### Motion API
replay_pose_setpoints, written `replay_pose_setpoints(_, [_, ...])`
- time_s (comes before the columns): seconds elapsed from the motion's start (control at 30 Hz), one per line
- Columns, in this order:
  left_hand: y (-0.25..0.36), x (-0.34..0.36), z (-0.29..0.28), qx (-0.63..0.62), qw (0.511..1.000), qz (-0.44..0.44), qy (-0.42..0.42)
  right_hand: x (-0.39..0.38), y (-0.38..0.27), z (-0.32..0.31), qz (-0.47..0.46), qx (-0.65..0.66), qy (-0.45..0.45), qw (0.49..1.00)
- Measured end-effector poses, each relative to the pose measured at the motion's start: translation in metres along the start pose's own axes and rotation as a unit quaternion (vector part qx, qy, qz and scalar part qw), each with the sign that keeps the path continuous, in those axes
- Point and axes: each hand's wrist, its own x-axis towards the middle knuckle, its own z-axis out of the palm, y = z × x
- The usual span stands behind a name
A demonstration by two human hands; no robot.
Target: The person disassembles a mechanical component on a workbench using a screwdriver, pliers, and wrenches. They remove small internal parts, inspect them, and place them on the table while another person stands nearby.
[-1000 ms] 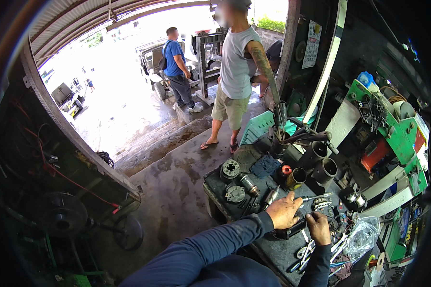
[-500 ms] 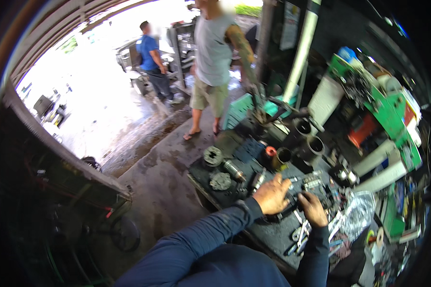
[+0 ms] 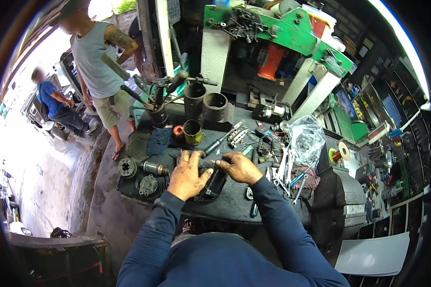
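A black cylindrical metal housing [image 3: 215, 185] lies near the front edge of the dark workbench [image 3: 244, 209], between my two hands. My left hand [image 3: 187, 175] rests at its left side, fingers stretched forward and spread, its thumb reaching over the part. My right hand [image 3: 240, 167] is closed on the upper right of the housing, with the thumb pressed along it and the fingers curled. Left of my left hand lie a round metal end piece [image 3: 127, 168], a flat metal cover [image 3: 148, 185] and a cylindrical armature [image 3: 155, 168]. Beyond the hands is a screwdriver-like tool [image 3: 216, 145].
Metal cans [image 3: 215, 106] stand at the back, one holding hammers and other tools. Several wrenches [image 3: 286, 162] and a clear plastic bag [image 3: 307, 137] lie to the right. A green press frame [image 3: 292, 29] rises behind. One person [image 3: 96, 57] stands at the left, another farther off.
The view has swung right, showing more of the bench and press. Both hands stay at the housing, and my right hand now shows its thumb pressed on it.
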Motion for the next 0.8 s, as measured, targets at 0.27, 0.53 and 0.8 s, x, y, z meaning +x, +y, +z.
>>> replay_pose_setpoints(0.27, [-0.004, 0.0, 0.0, -0.018, 1.0, 0.004, -0.004, -0.003, 0.003, -0.002, 0.076, -0.009, -0.031, 0.997])
replay_pose_setpoints(0.53, [-0.005, 0.005, 0.006, -0.003, 0.999, 0.036, 0.018, -0.002, 0.006, 0.009, 0.052, 0.024, 0.02, 0.998])
replay_pose_setpoints(0.8, [-0.002, 0.003, 0.004, 0.003, 0.999, 0.039, 0.008, -0.003, 0.01, 0.008, -0.005, 0.134, 0.023, 0.991])
